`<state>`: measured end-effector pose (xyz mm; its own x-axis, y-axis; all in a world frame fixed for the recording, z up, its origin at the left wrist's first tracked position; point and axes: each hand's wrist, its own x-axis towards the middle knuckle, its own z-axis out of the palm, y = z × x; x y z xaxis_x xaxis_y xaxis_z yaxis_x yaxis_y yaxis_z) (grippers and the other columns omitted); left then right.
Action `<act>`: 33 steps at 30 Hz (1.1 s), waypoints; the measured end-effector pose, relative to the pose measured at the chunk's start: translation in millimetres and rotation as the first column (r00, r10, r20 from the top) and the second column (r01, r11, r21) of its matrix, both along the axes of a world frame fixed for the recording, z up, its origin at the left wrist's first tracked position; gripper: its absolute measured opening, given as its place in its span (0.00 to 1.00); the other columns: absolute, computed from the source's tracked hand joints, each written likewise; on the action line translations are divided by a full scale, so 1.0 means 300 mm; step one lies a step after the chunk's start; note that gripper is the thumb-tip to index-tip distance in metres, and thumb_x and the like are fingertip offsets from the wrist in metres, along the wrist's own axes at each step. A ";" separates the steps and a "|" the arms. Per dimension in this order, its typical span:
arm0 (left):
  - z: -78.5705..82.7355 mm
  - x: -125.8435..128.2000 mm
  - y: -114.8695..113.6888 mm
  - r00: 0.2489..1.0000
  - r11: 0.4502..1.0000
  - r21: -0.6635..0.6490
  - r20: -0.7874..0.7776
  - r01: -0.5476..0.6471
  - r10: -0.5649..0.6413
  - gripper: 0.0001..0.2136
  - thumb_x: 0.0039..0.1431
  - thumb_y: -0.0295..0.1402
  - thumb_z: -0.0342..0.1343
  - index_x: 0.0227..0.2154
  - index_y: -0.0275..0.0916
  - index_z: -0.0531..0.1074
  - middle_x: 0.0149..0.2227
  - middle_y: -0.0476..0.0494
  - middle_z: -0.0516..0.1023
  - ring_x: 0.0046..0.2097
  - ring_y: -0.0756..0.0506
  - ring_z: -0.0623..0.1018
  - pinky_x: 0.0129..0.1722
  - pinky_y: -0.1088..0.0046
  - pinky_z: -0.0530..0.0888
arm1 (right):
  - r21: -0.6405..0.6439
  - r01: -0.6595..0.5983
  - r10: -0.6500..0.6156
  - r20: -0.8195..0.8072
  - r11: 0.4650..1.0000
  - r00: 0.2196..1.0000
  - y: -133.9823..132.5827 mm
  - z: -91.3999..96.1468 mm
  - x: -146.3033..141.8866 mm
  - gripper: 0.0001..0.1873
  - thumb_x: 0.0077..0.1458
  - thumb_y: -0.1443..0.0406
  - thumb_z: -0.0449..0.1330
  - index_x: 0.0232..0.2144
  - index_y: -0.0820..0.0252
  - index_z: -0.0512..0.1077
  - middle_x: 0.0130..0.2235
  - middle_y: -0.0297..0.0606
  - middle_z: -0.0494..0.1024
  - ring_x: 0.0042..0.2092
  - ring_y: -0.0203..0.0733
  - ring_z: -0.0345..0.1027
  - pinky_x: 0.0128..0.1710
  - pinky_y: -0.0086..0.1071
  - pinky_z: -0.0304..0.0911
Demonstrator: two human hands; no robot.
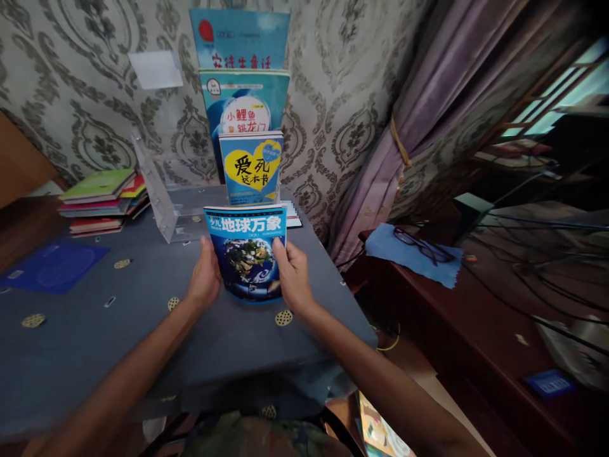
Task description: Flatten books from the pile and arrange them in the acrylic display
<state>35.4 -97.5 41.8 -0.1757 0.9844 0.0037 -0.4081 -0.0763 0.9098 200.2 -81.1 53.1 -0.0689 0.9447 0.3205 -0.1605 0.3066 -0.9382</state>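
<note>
I hold a blue book with a globe on its cover [247,254] upright between both hands, above the grey-clothed table [143,330]. My left hand [205,274] grips its left edge and my right hand [292,274] grips its right edge. Right behind it stands a tiered clear rack [164,197] with three books: one with a yellow heart [251,168], a teal one [243,105] above it, and a blue one [240,38] at the top against the wall.
A stack of coloured books [102,200] lies at the table's back left, and a blue mat [52,266] at the left. To the right, a dark wooden bench carries a blue cloth [409,254] with glasses [423,244] and cables. A purple curtain [419,120] hangs beyond.
</note>
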 end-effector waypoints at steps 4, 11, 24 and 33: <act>-0.009 -0.023 0.002 0.999 0.993 -0.112 0.022 -0.038 0.041 0.27 0.70 0.55 0.43 0.60 0.43 0.70 0.60 0.43 0.76 0.65 0.38 0.71 0.65 0.55 0.69 | -0.213 -0.198 0.171 -0.139 0.957 0.976 0.064 -0.051 -0.042 0.23 0.57 0.44 0.60 0.29 0.57 0.73 0.27 0.33 0.75 0.28 0.37 0.67 0.29 0.31 0.65; -0.047 -0.083 0.017 0.990 0.930 -0.369 -0.126 0.011 -0.061 0.25 0.65 0.54 0.51 0.54 0.40 0.73 0.50 0.37 0.82 0.53 0.36 0.81 0.51 0.55 0.79 | -0.336 -0.087 0.126 0.095 0.938 0.987 0.208 -0.177 -0.062 0.25 0.56 0.43 0.58 0.26 0.57 0.71 0.26 0.33 0.76 0.28 0.39 0.69 0.30 0.32 0.64; -0.102 -0.176 0.071 -0.129 0.998 0.051 -0.991 -0.042 0.045 0.18 0.67 0.33 0.47 0.57 0.35 0.66 0.57 0.31 0.73 0.59 0.34 0.71 0.59 0.51 0.68 | 0.208 -0.084 -0.164 0.915 0.974 0.370 0.197 -0.129 -0.041 0.16 0.65 0.66 0.55 0.52 0.59 0.73 0.51 0.47 0.76 0.53 0.50 0.71 0.50 0.38 0.66; -0.157 -0.173 0.113 -0.113 0.992 0.125 -0.986 -0.017 0.123 0.18 0.66 0.28 0.43 0.57 0.34 0.66 0.57 0.28 0.74 0.58 0.33 0.73 0.55 0.51 0.70 | 0.251 -0.560 -0.080 0.947 0.789 0.312 0.253 -0.176 -0.261 0.22 0.66 0.74 0.49 0.59 0.65 0.67 0.62 0.51 0.70 0.63 0.49 0.64 0.65 0.46 0.54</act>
